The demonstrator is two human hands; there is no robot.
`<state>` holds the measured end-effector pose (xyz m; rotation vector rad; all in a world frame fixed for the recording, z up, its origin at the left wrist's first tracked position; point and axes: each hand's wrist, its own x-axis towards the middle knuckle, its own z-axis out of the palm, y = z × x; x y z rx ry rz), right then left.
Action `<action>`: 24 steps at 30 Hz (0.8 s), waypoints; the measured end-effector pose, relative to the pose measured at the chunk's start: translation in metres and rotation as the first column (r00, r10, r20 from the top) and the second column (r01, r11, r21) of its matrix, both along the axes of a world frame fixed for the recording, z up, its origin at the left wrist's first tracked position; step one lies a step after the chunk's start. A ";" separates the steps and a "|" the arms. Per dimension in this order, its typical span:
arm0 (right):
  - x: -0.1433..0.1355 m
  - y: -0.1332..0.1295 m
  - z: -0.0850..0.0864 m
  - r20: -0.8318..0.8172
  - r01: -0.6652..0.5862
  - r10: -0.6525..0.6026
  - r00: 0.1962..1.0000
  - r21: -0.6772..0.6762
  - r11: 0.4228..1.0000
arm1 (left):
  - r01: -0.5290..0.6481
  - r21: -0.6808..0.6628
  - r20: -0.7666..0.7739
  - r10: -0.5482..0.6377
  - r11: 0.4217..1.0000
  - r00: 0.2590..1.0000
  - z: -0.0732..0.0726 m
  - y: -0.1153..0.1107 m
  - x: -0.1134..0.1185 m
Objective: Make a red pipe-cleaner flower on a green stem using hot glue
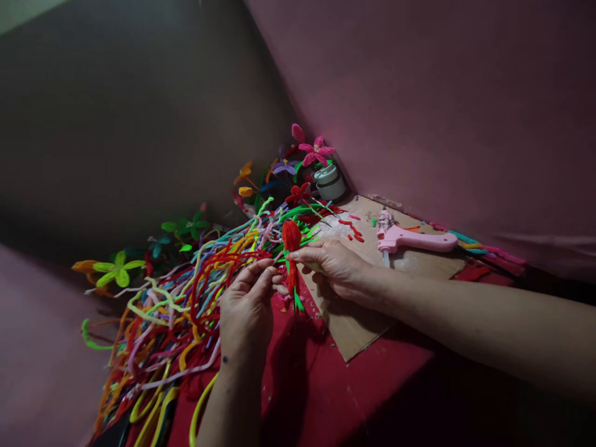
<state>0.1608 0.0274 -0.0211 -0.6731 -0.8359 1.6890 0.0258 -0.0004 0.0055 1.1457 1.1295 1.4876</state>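
A red pipe cleaner flower bud (pixel 292 236) stands upright between my hands, with red and green pipe cleaner below it. My right hand (pixel 336 266) pinches it just under the bud with thumb and forefinger. Close by on the left, my left hand (pixel 249 298) has thumb and forefinger pressed together; whatever may be in that pinch is too small to make out. Behind and beside my left hand spreads a large heap of loose pipe cleaners (pixel 186 304) in many colours.
A pink glue gun (pixel 416 239) lies on a brown board (pixel 358 329) among red scraps. Behind stand a grey-white lidded container (pixel 329 183), a pink flower (pixel 316 151) and a lime-green flower (pixel 120 269). Yellow-handled tools (pixel 156 410) lie front left. Walls (pixel 442 112) meet behind the red surface.
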 end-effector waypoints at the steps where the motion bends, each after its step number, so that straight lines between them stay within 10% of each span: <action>1: 0.000 0.000 0.001 0.002 0.000 0.000 1.000 -0.004 1.000 | -0.001 -0.004 0.000 0.001 1.000 1.000 0.000 0.000 -0.001; 19: 0.001 -0.002 0.002 0.020 -0.015 0.015 1.000 -0.001 1.000 | -0.072 -0.131 -0.069 0.063 0.989 0.996 0.006 -0.004 0.001; 24: 0.001 -0.003 0.001 0.026 0.003 -0.004 1.000 0.003 1.000 | -0.088 0.015 -0.199 0.089 0.996 0.976 0.004 -0.003 -0.002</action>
